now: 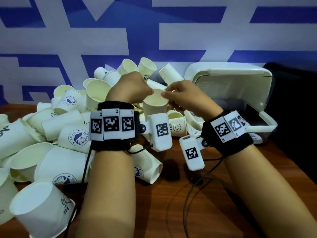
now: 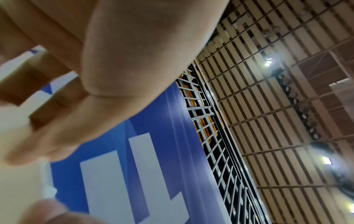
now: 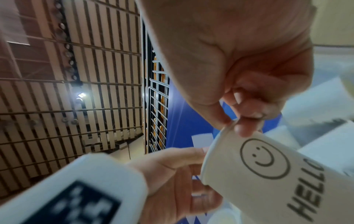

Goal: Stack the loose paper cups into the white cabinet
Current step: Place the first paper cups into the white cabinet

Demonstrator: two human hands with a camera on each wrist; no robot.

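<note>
1. Fingers (image 3: 243, 128) of the right hand (image 1: 187, 98) pinch the rim of an upright paper cup (image 1: 155, 104), thumb on one side of the lip and a fingertip on the other; the right wrist view shows the cup's smiley face and the word "HELLO".
2. The left hand (image 1: 132, 90) closes on the opposite side of the same rim, its fingers curled at the lip, so both hands hold one cup between them above the worktop (image 1: 214, 194).
3. The cup stands mouth up, its long axis roughly vertical. Whether a second cup is nested inside it cannot be told.
4. A heap of loose cups (image 1: 56, 134) fills the left half of the worktop and runs to the back edge, most lying on their sides.
5. The white cabinet (image 1: 240, 93) sits toward the back right of the worktop with its lid raised and its opening facing the hands.
6. The cabinet lies to the right of the held cup, so the right hand is the nearer one; carrying the cup in would likely mean a move rightward with the left hand letting go.
</note>
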